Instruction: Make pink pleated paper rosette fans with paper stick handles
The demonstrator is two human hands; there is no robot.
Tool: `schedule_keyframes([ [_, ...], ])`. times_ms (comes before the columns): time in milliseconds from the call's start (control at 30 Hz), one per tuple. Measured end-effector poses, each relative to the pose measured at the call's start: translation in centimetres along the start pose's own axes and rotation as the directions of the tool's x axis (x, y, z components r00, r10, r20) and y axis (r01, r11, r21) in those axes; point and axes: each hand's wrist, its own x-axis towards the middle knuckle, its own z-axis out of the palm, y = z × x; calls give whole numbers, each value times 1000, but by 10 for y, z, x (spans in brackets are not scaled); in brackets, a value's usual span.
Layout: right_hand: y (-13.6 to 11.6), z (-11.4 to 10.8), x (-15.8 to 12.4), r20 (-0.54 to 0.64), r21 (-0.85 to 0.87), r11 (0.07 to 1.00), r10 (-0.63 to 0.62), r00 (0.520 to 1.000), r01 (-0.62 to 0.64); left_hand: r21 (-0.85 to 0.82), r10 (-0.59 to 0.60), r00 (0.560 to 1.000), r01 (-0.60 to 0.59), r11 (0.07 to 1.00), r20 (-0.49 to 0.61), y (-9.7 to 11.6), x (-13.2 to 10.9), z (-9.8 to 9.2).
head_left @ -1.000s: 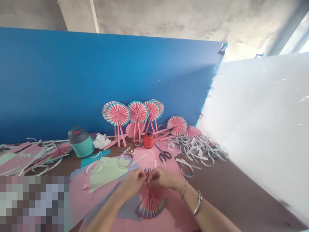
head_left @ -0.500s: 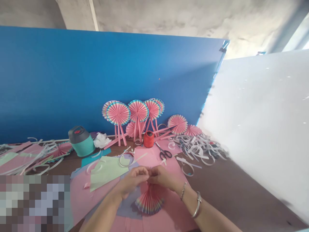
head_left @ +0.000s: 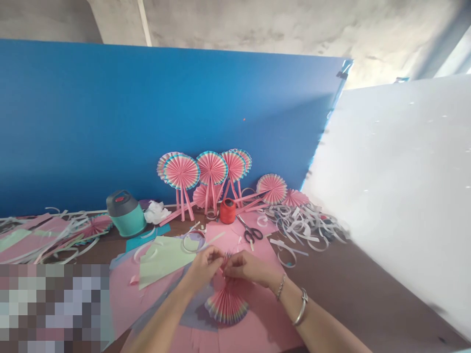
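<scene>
Moved: over the last half second our fingers have eased apart, and the pleated tip of the paper fan [head_left: 226, 305] peeks out between them again.
Left hand [head_left: 203, 267]: fingertips pinched tight on the fan's gathered end.
Right hand [head_left: 247, 267]: clamped on that same end from the other side.
Paper fan: lying on the pink sheet [head_left: 265, 323] at the table's [head_left: 349, 289] near side. We reckon the double pinch keeps the folds bunched while the wide end spreads.
Handy: scissors [head_left: 252, 233] and red spool [head_left: 227, 212] just beyond our hands.
Back: finished fans [head_left: 210, 169] lean on the blue board [head_left: 147, 122], which props them upright.
</scene>
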Motion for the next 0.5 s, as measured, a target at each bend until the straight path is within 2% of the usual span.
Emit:
schedule_keyframes([
  [67, 2, -1, 2, -33, -17, 1000, -24, 999, 24, 60, -34, 997, 30, 998, 73, -1, -1, -4],
  [167, 1, -2, 3, -65, -86, 995, -56, 996, 50, 159, -32, 985, 5, 987, 171, -3, -3, -7],
  [300, -2, 1, 2, -117, -165, 983, -106, 987, 86, 272, 9, 991, -46, 961, 135, -2, -4, -7],
  [400, -2, 4, 2, -157, -227, 957, -221, 962, 183, 349, 29, 993, -67, 935, 113, -5, -3, -5],
  [500, -1, 5, 2, -183, -333, 904, -340, 923, 267, 355, 33, 995, -65, 933, 94, -8, -1, -3],
])
